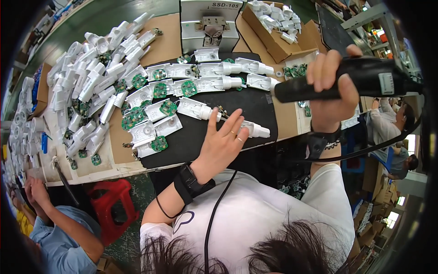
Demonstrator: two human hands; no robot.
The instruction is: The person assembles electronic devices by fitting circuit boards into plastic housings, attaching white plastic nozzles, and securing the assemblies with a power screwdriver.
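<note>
My right hand (335, 82) is closed around a thick black corded hand tool (315, 87). The tool lies level, its blunt left end beside the tip of a white plastic housing (259, 82). My left hand (223, 144) is spread over the front of the black mat (255, 107), its index finger at the neck of an open white housing (194, 108). Whether it presses on that housing I cannot tell. Another white housing (255, 129) lies partly behind its fingers. More housing halves lie in rows, several with round green circuit boards (188, 88) on them.
A large pile of white housings (98, 68) covers the table's left side. A grey metal machine (210, 27) stands at the back, beside a cardboard box (269, 34) of white parts. The tool's black cable (378, 145) loops at right. A co-worker's hand (37, 192) works at far left.
</note>
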